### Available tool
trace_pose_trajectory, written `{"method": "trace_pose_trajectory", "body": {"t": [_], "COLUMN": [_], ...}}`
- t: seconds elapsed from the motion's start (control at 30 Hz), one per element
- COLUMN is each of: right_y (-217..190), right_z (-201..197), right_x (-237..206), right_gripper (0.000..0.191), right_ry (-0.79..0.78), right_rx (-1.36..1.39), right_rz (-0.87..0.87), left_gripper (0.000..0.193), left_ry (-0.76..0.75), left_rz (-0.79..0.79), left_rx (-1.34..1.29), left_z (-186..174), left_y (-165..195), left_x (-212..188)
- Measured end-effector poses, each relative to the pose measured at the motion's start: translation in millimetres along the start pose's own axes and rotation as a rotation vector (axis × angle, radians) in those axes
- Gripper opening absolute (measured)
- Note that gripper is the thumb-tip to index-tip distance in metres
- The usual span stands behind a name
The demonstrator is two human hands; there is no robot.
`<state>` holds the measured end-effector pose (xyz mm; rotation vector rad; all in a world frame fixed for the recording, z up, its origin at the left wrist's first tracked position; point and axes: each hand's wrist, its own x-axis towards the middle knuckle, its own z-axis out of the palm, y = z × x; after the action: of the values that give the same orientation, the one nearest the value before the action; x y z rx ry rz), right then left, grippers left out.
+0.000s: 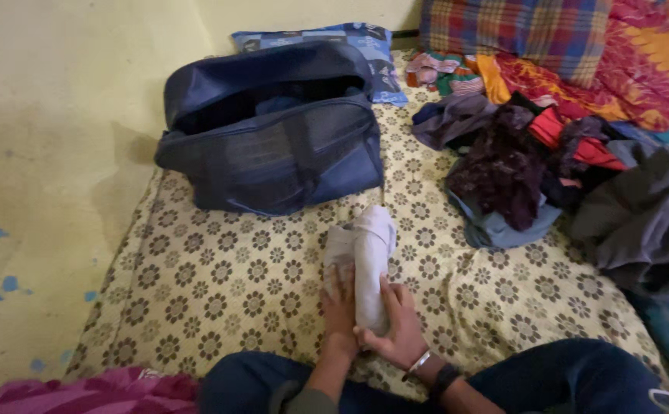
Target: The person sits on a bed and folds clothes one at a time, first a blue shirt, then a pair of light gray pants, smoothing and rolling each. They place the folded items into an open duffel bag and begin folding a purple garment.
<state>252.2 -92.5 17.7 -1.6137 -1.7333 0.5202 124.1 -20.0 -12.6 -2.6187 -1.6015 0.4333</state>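
Note:
A light grey garment [363,253], rolled into a narrow bundle, lies on the patterned sheet [219,284] in front of me. My left hand [339,307] rests flat on its near left side, fingers spread. My right hand [394,322] grips the near end of the roll from the right; a bangle and a dark band sit on that wrist. Beyond the roll stands a dark blue duffel bag [273,130], its top unzipped and open, with dark cloth inside.
A heap of mixed clothes [549,169] covers the right side of the mattress, with a checked pillow [515,31] behind it. A blue pillow [365,46] lies behind the bag. The yellow wall [51,153] runs along the left. Magenta cloth [97,391] lies near my left knee.

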Motion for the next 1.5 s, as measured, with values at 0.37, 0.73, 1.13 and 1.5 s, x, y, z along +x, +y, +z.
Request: {"method": "trace_pose_trajectory", "body": {"t": [0.37,0.73,1.13,1.5], "right_y": [-12.6,-55.0,-82.7,-119.3], "right_z": [17.4,37.3,44.3,31.8], "right_x": [-1.0,4.9,12.3,25.3], "right_gripper": [0.115,0.103,0.085,0.094], "right_ry": [0.079,-0.096,-0.175,-0.461], "right_rx": [0.028,-0.340,-0.527,-0.601], "right_rz": [-0.037,0.214,0.232,0.411], "left_gripper": [0.077,0.062,0.103,0.083], "left_ry": [0.249,0.193,0.179,0.340], "left_rz": [0.091,-0.181,-0.174,-0.527], "left_rx": [-0.499,-1.748,-1.423,-1.113], "left_z": [37.8,42.1,-61.2,-65.4], "left_y": [-28.7,-50.0,-52.6,-38.9], "left_x": [16.4,35.4,23.2,64.8]}}
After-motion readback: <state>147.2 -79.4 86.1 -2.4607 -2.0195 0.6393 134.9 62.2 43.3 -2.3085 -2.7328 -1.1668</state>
